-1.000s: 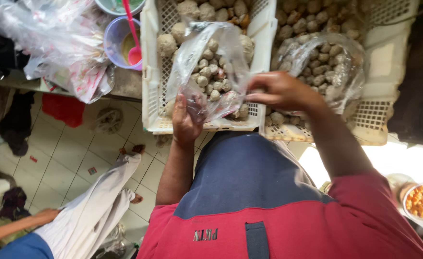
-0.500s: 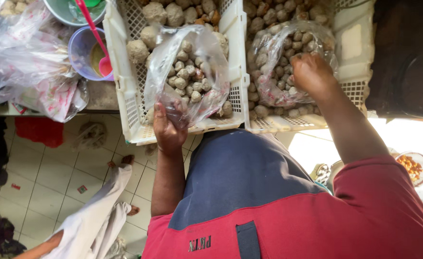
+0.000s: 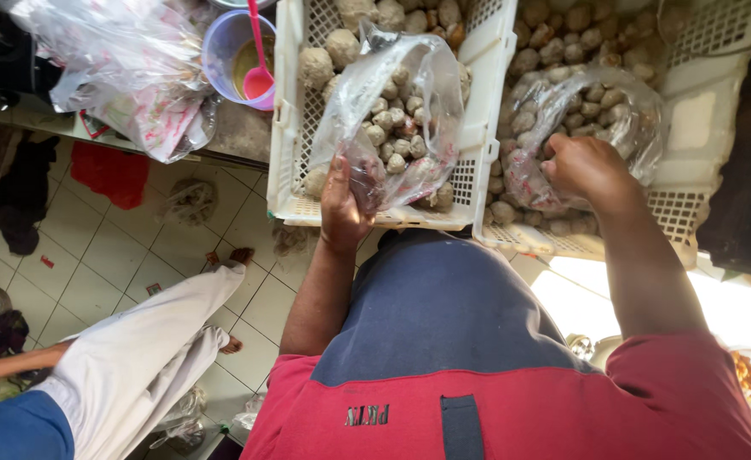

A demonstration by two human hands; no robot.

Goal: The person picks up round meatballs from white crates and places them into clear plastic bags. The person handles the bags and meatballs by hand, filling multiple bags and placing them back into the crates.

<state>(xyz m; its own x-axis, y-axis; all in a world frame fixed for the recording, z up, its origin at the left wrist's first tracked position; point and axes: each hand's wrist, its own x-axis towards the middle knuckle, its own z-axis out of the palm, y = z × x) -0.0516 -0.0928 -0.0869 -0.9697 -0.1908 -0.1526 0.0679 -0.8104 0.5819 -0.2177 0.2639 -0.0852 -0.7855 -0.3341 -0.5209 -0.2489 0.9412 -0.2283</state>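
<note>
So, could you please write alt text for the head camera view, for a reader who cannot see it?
Seen from above, a person's left hand grips a clear plastic bag of pale round balls over a white crate, while the right hand reaches into a second bag in the neighbouring crate. A purple cup stands alongside.

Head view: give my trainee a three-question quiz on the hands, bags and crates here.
1. True or false: the left hand holds a clear bag of meatballs above the left white crate.
2. Where is the right hand? A) inside the second clear bag B) on the pink spoon C) on the floor
3. Fill in: the pink spoon stands in a ______ cup.

Key: 1 true; 2 A; 3 purple.
</note>
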